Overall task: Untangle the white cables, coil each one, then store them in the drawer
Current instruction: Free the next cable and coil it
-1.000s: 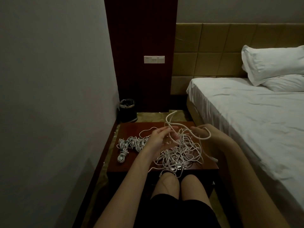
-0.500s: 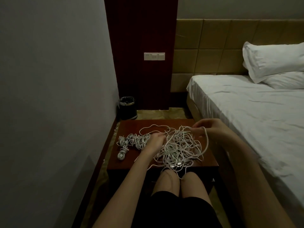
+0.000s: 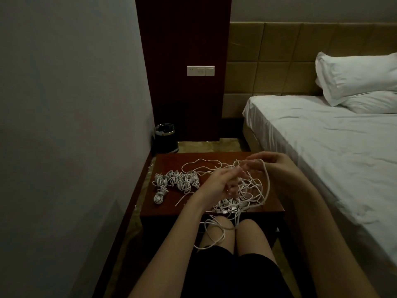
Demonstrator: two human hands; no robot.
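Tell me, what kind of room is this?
Most likely a hotel bedroom. There is a bed with white pillows, a padded headboard, and a small bedside table covered in white cables.

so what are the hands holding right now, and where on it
Both hands grip strands of the tangled white cables: right hand a raised loop, left hand strands mid-tangle.

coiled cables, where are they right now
In the head view the coiled cables lie on the left part of the wooden table, just left of the left hand.
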